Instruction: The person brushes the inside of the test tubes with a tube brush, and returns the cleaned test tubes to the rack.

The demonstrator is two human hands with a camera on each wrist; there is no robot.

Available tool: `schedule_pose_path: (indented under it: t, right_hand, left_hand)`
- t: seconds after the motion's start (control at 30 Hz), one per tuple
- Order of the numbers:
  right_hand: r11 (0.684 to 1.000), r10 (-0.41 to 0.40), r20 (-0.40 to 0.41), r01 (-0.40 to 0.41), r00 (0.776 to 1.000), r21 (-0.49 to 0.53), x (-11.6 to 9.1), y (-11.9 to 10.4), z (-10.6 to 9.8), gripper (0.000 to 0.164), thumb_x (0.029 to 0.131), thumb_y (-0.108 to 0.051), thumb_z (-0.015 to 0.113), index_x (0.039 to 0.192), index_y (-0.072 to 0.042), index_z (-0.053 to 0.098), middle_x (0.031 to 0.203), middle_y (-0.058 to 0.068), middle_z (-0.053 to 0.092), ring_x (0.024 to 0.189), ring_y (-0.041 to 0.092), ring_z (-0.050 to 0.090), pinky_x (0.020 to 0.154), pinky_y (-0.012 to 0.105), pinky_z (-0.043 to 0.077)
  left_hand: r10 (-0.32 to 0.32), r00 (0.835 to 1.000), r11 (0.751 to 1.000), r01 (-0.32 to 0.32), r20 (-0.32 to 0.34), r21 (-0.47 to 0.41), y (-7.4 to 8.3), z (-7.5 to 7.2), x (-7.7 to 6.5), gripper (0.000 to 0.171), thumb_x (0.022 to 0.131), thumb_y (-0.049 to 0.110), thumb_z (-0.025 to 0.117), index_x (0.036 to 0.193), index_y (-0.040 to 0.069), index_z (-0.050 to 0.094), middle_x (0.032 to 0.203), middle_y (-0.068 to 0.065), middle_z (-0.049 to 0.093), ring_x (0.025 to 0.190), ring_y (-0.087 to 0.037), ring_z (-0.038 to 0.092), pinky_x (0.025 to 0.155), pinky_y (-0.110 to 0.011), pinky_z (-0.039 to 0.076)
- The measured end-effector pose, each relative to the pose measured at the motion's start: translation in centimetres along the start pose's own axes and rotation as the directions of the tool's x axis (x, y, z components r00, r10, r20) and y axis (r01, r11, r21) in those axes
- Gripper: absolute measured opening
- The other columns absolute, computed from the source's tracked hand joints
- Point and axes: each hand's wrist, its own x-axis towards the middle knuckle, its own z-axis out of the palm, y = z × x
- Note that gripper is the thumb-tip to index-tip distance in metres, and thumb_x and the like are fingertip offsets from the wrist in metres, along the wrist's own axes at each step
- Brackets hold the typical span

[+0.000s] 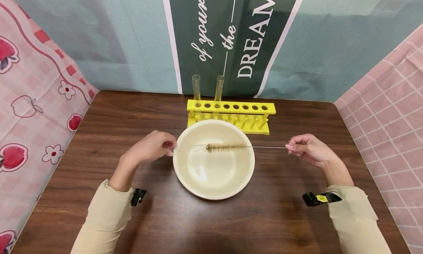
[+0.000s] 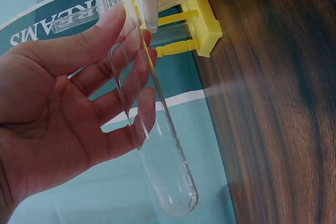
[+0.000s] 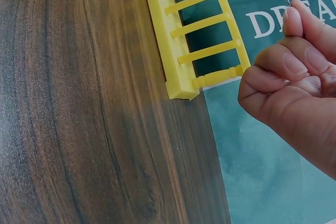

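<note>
Between thumb and fingers, my left hand (image 1: 155,147) grips a clear glass test tube (image 2: 170,171), its rounded end pointing away from the bowl. Opposite, my right hand (image 1: 308,149) pinches the thin twisted wire handle (image 1: 267,147) of a test tube brush (image 1: 228,147). The tan bristles lie level above a cream bowl (image 1: 214,176), with the brush tip towards the left hand. Tube and brush are roughly in line. The tube's mouth is close to the brush tip; whether the tip is inside it I cannot tell.
Behind the bowl stands a yellow test tube rack (image 1: 271,108) holding two upright test tubes, one at its left end (image 1: 196,88) and another (image 1: 219,88) nearby. The brown wooden table (image 1: 214,228) meets a blue-green printed cloth (image 1: 132,44) at the back.
</note>
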Motion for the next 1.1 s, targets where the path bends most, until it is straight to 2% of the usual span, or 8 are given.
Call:
schedule_pose_path:
  t: [0.43,0.77,0.97,1.1]
  right_hand:
    - [0.999,-0.024,0.036,0.022,0.999,0.04,0.5,-0.1,0.0,0.029,0.089,0.012,0.043,0.075,-0.002,0.064,0.066,0.001,0.054,0.054,0.023,0.025,0.052,0.036,0.018]
    - [0.999,-0.018,0.026,0.017,1.0,0.043,0.7,0.3,0.3,0.029,0.089,0.011,0.044,0.075,-0.003,0.065,0.066,0.001,0.055,0.054,0.023,0.026,0.051,0.034,0.02]
    - [0.998,-0.018,0.011,0.018,1.0,0.06,0.5,0.5,0.2,0.03,0.09,0.011,0.044,0.076,-0.005,0.066,0.068,0.002,0.056,0.055,0.023,0.027,0.054,0.035,0.02]
    - [0.998,0.002,-0.004,-0.002,1.0,0.055,0.4,0.6,0.3,0.03,0.09,0.01,0.045,0.076,-0.006,0.066,0.068,0.002,0.057,0.055,0.022,0.027,0.054,0.035,0.02]
  left_hand:
    - [-0.004,1.0,1.0,0.004,-0.01,0.003,0.3,0.0,0.0,0.011,0.076,-0.002,0.069,0.076,0.007,0.062,0.068,0.001,0.053,0.065,-0.015,0.047,0.059,-0.028,0.04]
    - [-0.029,1.0,0.999,0.029,0.009,-0.014,0.3,0.3,0.2,0.01,0.076,-0.002,0.07,0.08,0.006,0.065,0.072,0.0,0.057,0.068,-0.015,0.049,0.063,-0.029,0.042]
    - [-0.011,1.0,0.997,0.009,-0.027,-0.078,-0.3,0.8,0.1,0.011,0.075,-0.002,0.071,0.08,0.005,0.064,0.072,-0.001,0.055,0.069,-0.016,0.049,0.063,-0.03,0.043]
    - [0.009,0.998,0.996,-0.015,-0.065,-0.089,-0.6,0.9,0.1,0.013,0.074,-0.002,0.072,0.081,0.004,0.064,0.072,-0.001,0.056,0.07,-0.016,0.05,0.064,-0.03,0.044]
